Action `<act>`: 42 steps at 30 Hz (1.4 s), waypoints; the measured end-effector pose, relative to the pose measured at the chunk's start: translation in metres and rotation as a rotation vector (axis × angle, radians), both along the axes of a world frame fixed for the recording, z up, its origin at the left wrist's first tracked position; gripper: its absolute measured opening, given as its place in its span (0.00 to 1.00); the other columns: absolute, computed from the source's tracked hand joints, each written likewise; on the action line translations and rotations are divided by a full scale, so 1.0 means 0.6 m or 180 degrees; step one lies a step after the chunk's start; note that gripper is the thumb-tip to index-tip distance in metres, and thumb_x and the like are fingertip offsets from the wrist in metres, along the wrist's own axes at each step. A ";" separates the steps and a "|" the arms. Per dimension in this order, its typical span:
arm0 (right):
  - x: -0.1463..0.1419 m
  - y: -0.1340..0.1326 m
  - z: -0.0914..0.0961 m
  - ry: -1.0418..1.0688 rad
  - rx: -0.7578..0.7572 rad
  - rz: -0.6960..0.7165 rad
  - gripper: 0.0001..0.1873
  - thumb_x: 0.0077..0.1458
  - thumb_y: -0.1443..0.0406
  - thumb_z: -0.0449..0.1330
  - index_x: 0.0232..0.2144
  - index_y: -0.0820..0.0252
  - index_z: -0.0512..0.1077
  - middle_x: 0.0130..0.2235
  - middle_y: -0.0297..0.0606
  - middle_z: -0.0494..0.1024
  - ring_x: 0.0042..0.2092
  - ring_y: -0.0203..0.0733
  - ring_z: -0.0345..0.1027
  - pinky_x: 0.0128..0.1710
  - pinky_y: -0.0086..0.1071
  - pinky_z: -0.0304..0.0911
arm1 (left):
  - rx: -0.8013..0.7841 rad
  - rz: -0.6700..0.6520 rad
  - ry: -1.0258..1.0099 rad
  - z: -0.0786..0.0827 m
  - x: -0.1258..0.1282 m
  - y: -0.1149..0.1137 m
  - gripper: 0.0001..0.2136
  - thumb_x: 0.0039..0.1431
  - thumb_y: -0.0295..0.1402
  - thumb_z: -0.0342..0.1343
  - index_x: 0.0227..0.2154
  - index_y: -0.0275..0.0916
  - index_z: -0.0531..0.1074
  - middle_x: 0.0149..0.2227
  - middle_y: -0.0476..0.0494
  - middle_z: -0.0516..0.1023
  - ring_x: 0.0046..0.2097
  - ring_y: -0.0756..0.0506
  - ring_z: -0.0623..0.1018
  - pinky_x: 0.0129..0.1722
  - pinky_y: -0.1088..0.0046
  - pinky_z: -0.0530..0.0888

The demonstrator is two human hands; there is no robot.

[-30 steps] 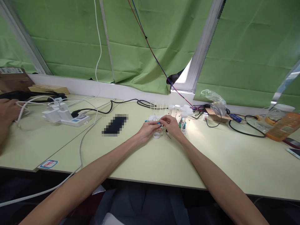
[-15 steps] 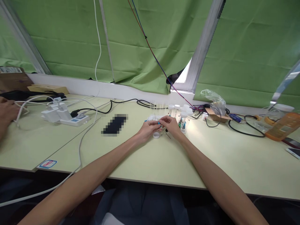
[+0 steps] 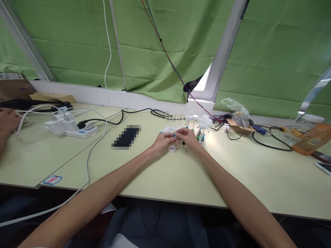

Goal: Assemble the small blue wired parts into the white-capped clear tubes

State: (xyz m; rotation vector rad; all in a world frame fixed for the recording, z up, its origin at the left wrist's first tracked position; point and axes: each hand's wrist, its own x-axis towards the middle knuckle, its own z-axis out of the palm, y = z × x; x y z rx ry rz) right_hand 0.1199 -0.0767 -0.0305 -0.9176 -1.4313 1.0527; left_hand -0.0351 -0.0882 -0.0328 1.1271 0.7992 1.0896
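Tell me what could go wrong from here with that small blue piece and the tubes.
The small blue piece sits where the fingertips of the left hand and right hand meet; it could slip and drop. Capped clear tubes stand close beside the right hand and might get knocked.

Muted, soft light overall. Curtain gap (image 3: 203, 82) above right of centre blown out; hot patch on table (image 3: 212, 142) below it. Bottom edge dark. Wide-angle stretch at edges. Blue piece (image 3: 175, 135), mid-frame, barely resolved. Pixelated block (image 3: 126, 136) left of centre.
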 end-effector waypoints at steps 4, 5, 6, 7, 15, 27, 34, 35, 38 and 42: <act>0.000 -0.002 0.002 0.0038 -0.0059 0.0020 0.18 0.36 0.54 0.71 0.25 0.60 0.74 0.26 0.33 0.73 0.30 0.37 0.66 0.31 0.33 0.65 | 0.0011 0.0023 0.0060 0.004 0.000 -0.003 0.09 0.49 0.26 0.66 0.34 0.30 0.79 0.30 0.42 0.77 0.29 0.51 0.76 0.39 0.70 0.74; 0.000 -0.003 0.002 0.0048 -0.0072 0.0030 0.18 0.36 0.54 0.71 0.26 0.60 0.74 0.26 0.33 0.73 0.30 0.37 0.66 0.31 0.33 0.65 | 0.0010 0.0036 0.0086 0.004 0.001 -0.003 0.08 0.49 0.26 0.66 0.35 0.30 0.79 0.30 0.42 0.78 0.30 0.51 0.76 0.39 0.70 0.74; 0.000 -0.003 0.002 0.0060 -0.0084 0.0045 0.18 0.36 0.54 0.71 0.26 0.61 0.74 0.26 0.33 0.73 0.30 0.36 0.66 0.32 0.33 0.65 | 0.0009 0.0049 0.0110 0.004 0.001 -0.003 0.08 0.49 0.26 0.66 0.35 0.30 0.79 0.30 0.42 0.78 0.30 0.51 0.76 0.39 0.70 0.74; 0.000 -0.002 0.001 0.0071 -0.0093 0.0058 0.19 0.36 0.54 0.71 0.26 0.61 0.74 0.26 0.33 0.73 0.30 0.36 0.66 0.32 0.32 0.65 | 0.0011 0.0052 0.0127 0.004 0.001 -0.003 0.09 0.50 0.26 0.66 0.35 0.30 0.79 0.30 0.42 0.78 0.30 0.51 0.77 0.39 0.70 0.73; 0.000 -0.001 0.000 0.0085 -0.0091 0.0098 0.18 0.38 0.54 0.70 0.27 0.62 0.74 0.27 0.33 0.74 0.30 0.36 0.66 0.33 0.32 0.65 | 0.0039 0.0012 0.0102 -0.002 -0.002 0.003 0.09 0.51 0.26 0.66 0.36 0.31 0.79 0.33 0.40 0.79 0.31 0.50 0.77 0.40 0.71 0.74; 0.009 0.003 0.008 -0.1030 0.0524 -0.0621 0.07 0.54 0.62 0.57 0.29 0.60 0.71 0.28 0.34 0.73 0.30 0.37 0.67 0.33 0.32 0.63 | -0.0186 0.0252 -0.0031 0.012 0.001 -0.003 0.05 0.51 0.22 0.64 0.32 0.29 0.78 0.35 0.37 0.79 0.31 0.49 0.79 0.38 0.72 0.76; 0.013 -0.017 0.025 -0.3111 0.1085 -0.0667 0.07 0.58 0.72 0.55 0.33 0.62 0.73 0.34 0.39 0.76 0.36 0.39 0.67 0.38 0.30 0.58 | -0.0228 0.0422 -0.0168 0.010 -0.003 0.005 0.03 0.54 0.21 0.60 0.32 0.28 0.76 0.34 0.36 0.79 0.30 0.49 0.80 0.37 0.72 0.76; 0.015 -0.016 0.024 -0.3241 0.1063 -0.0631 0.08 0.59 0.72 0.54 0.34 0.62 0.74 0.36 0.40 0.76 0.38 0.39 0.67 0.38 0.30 0.58 | -0.0234 0.0443 -0.0174 0.011 -0.003 0.005 0.03 0.54 0.21 0.60 0.32 0.28 0.76 0.33 0.36 0.79 0.29 0.49 0.80 0.37 0.72 0.77; 0.019 -0.010 0.019 -0.3625 0.0960 -0.0598 0.11 0.59 0.74 0.53 0.38 0.63 0.74 0.38 0.43 0.76 0.41 0.41 0.68 0.41 0.30 0.57 | -0.0255 0.0497 -0.0176 0.014 -0.002 0.003 0.03 0.53 0.20 0.60 0.31 0.29 0.76 0.32 0.37 0.79 0.29 0.48 0.80 0.37 0.72 0.77; 0.025 -0.008 0.016 -0.4072 0.0863 -0.0491 0.12 0.56 0.77 0.53 0.36 0.63 0.74 0.39 0.45 0.75 0.41 0.43 0.68 0.41 0.31 0.57 | -0.0279 0.0509 -0.0196 0.018 -0.002 0.000 0.03 0.52 0.20 0.60 0.31 0.29 0.76 0.32 0.37 0.79 0.28 0.49 0.79 0.37 0.73 0.77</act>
